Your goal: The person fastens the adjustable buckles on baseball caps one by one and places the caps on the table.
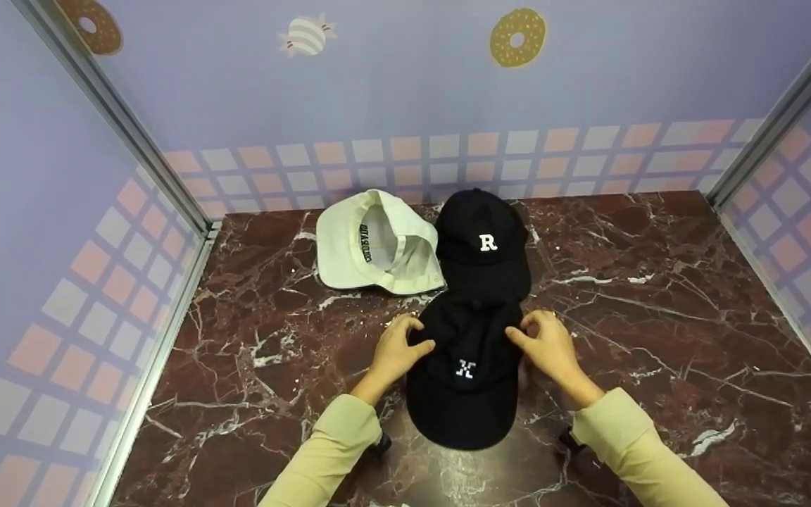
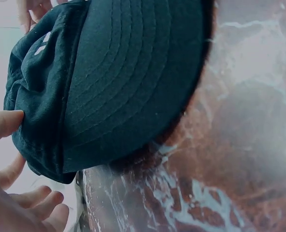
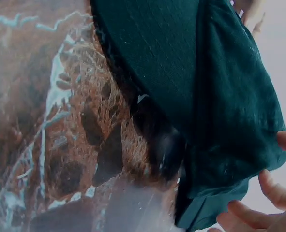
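The left hand point(image 1: 397, 348) and right hand point(image 1: 548, 346) pinch the near black cap point(image 1: 463, 412); uneven pulling could crease it or jostle the far black cap point(image 1: 479, 218).

Near cap point(image 1: 462, 401) is black with white pixel-like emblem point(image 1: 466, 369). Rear cap point(image 1: 476, 218): black, white letter R point(image 1: 488, 243). Third cap point(image 1: 338, 246): off-white, dark lettering point(image 1: 365, 243). Tabletop point(image 1: 659, 366): dark red-brown, white-veined. Walls point(image 1: 412, 77): lavender, pink-and-white squares point(image 1: 405, 148). Sleeves point(image 1: 307, 458): pale yellow.

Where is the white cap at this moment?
In the head view, the white cap lies just left of the black R cap and beyond the left hand.
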Demonstrator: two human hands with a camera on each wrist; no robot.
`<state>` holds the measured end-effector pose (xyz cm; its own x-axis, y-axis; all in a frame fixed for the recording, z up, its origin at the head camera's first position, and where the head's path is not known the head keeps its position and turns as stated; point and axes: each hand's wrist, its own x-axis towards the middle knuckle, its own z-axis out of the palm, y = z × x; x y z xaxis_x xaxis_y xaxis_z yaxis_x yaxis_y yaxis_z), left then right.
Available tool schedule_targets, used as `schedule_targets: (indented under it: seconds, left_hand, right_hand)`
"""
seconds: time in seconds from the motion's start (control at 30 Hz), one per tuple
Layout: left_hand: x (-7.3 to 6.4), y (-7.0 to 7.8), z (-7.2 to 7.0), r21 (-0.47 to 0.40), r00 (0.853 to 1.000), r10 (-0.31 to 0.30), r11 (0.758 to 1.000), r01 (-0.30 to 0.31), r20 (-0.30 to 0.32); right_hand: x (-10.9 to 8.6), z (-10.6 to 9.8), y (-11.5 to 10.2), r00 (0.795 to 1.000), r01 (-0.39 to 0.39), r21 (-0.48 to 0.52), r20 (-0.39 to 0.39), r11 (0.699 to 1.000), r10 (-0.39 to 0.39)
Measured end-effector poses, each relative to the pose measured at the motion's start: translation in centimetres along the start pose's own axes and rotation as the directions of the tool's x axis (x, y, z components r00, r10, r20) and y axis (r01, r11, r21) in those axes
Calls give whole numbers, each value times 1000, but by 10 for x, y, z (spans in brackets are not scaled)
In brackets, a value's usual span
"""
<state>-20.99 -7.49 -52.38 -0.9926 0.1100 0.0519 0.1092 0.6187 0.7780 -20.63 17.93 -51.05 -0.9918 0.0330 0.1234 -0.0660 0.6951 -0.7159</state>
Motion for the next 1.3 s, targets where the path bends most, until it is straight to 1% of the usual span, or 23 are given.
schedule_targets:
  seconds: [0.1, 0.23, 0.3, 0.4, 0.43, 0.5, 0.57, 0.6, 0.67, 0.73, 0.77, 0.83, 0.9, 1.0, 1.03, 1.1, 1.2, 1.27, 1.3]
  left_hand:
    - [-1, 2, 0, 11, 1000, -1, 1000, 1, 6]
    - [-1, 2, 0, 21, 1000, 14, 1000, -14, 3]
    - [-2, 2, 1, 36, 1000, 12, 999, -12, -1]
    - [-3, 2, 2, 72, 1000, 25, 997, -24, -13]
    - [-3, 2, 3, 86, 999, 33, 996, -31, -19]
    - [-4, 2, 3, 109, 998, 55, 993, -51, -29]
    - [-5, 3, 4, 130, 996, 77, 989, -72, -34]
    - [-6, 3, 4, 138, 996, 86, 987, -80, -36]
    - [-6, 4, 4, 140, 995, 92, 986, -85, -43]
    - [-6, 5, 4, 139, 995, 82, 988, -73, -58]
    - [-5, 5, 3, 139, 995, 74, 988, -64, -68]
    - [-5, 4, 3, 148, 993, 77, 987, -63, -89]
    - [-6, 4, 2, 162, 991, 89, 984, -72, -104]
    - [-5, 3, 1, 165, 988, 115, 981, -97, -103]
    - [-5, 2, 0, 152, 989, 115, 983, -100, -98]
    - [-4, 1, -3, 112, 991, 116, 988, -108, -72]
    - [-1, -1, -10, -5, 995, 99, 995, -99, -8]
    - [0, -3, -14, -92, 994, 98, 991, -93, 48]
    - [1, -4, -17, -140, 993, 93, 987, -81, 79]
  right_hand:
    - [-2, 2, -4, 1000, 21, -38, 6, 999, -20]
    - [-1, 8, -5, 999, 39, -15, 8, 999, -39]
    - [1, 11, -4, 999, 50, 17, 8, 999, -50]
    - [2, 13, -3, 999, 34, 83, 25, 996, -36]
    - [3, 13, -2, 999, 16, 119, 42, 993, -21]
    - [3, 13, -2, 995, -48, 200, 96, 979, 29]
    - [3, 11, -2, 983, -130, 286, 162, 950, 86]
    - [3, 10, -2, 975, -165, 328, 198, 930, 103]
    - [3, 8, -3, 955, -232, 418, 269, 878, 124]
    - [3, 6, -3, 936, -285, 486, 327, 826, 130]
    - [3, 5, -3, 928, -305, 517, 351, 800, 127]
    - [3, 4, -3, 912, -339, 562, 394, 754, 117]
    - [4, 3, -1, 900, -361, 589, 424, 723, 103]
    - [4, 4, 2, 891, -370, 622, 449, 690, 73]
    - [5, 4, 4, 890, -370, 631, 451, 682, 65]
    - [5, 5, 6, 891, -375, 659, 451, 653, 56]
    - [6, 6, 9, 899, -372, 696, 436, 614, 50]
    - [6, 7, 10, 901, -369, 716, 431, 592, 42]
    - [7, 6, 10, 903, -364, 722, 428, 588, 34]
